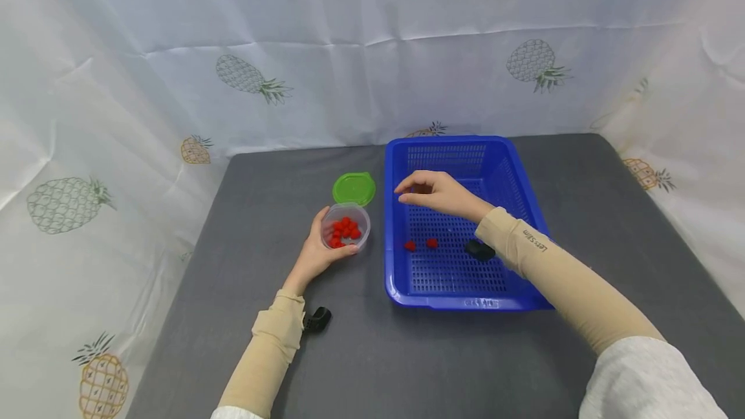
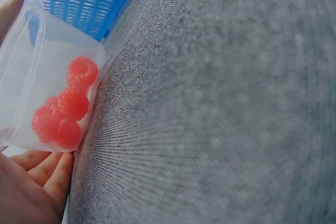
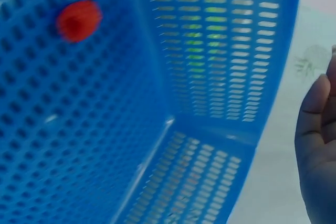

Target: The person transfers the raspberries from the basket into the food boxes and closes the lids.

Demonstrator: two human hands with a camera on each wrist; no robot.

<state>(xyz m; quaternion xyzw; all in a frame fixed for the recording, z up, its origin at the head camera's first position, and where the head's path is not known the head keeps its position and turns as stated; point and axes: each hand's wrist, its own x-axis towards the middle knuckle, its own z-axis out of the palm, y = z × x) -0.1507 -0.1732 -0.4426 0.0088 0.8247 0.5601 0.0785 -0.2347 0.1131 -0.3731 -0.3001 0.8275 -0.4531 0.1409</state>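
Observation:
My left hand (image 1: pixel 314 257) grips a clear plastic tub (image 1: pixel 348 213), fingers and thumb around its sides. Several red raspberries (image 1: pixel 346 228) lie inside it; through its wall the left wrist view shows the raspberries (image 2: pixel 72 103) bunched at the bottom. Over the left part of the blue basket (image 1: pixel 391 264) hovers my right hand (image 1: pixel 445 194), its fingers loosely bent with a gap to the thumb and nothing visible between them. Two raspberries, one on the left (image 1: pixel 410 246) and another raspberry (image 1: pixel 432 243), lie on the basket's floor.
A green lid (image 1: pixel 354 188) lies flat on the grey table (image 1: pixel 256 225), just behind the tub. The basket has raised, slotted walls and stands right of the tub. White pineapple-print cloth (image 1: pixel 361 89) hangs behind the table. Black wrist cameras (image 1: pixel 317 320) sit under both forearms.

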